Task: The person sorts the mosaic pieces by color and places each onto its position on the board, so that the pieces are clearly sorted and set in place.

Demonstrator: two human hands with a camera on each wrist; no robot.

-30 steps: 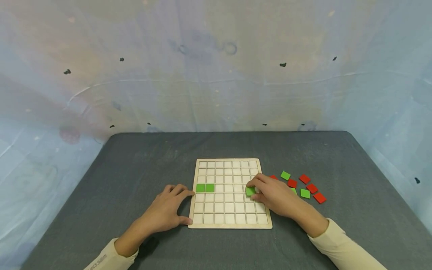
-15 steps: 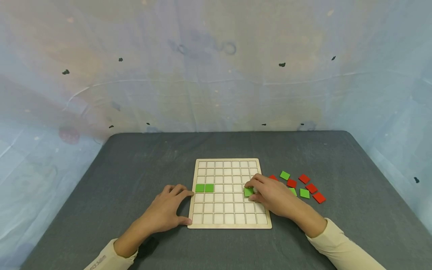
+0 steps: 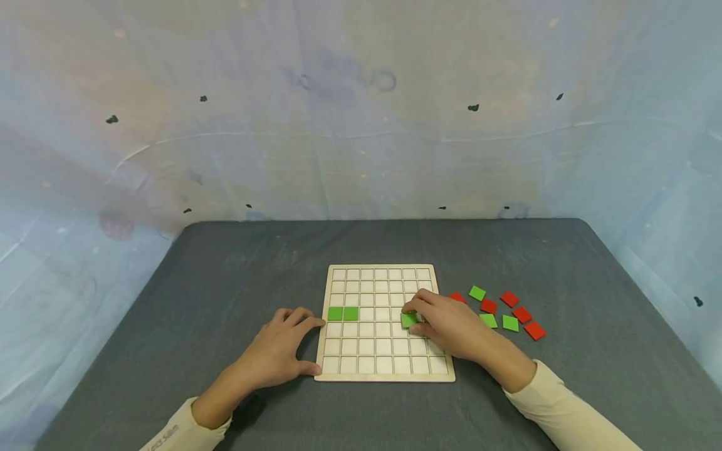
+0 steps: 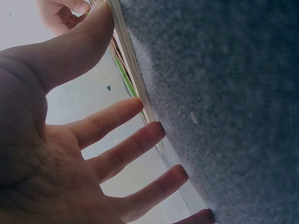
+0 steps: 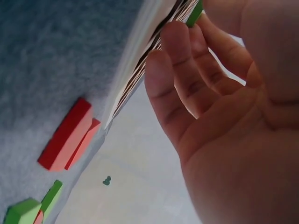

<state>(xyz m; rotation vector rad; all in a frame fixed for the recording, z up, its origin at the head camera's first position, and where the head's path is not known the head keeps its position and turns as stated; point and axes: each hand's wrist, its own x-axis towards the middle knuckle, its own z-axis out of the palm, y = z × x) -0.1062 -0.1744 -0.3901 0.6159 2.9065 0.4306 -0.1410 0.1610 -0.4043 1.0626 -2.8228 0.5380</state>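
Note:
A light wooden grid board lies on the dark grey table. Two green square tiles sit side by side in cells at its left edge. My left hand rests along that edge, thumb and fingertips touching the board's side, as the left wrist view also shows. Over the right part of the board my right hand pinches another green tile between thumb and fingers. In the right wrist view only a corner of this tile shows beyond the fingers.
Right of the board lie several loose red tiles and green tiles on the grey table. A pale patterned cloth hangs behind and at both sides of the table.
My right hand has moved a little left over the board with the green tile. A loose green tile behind it shows more fully. My left hand stays in place.

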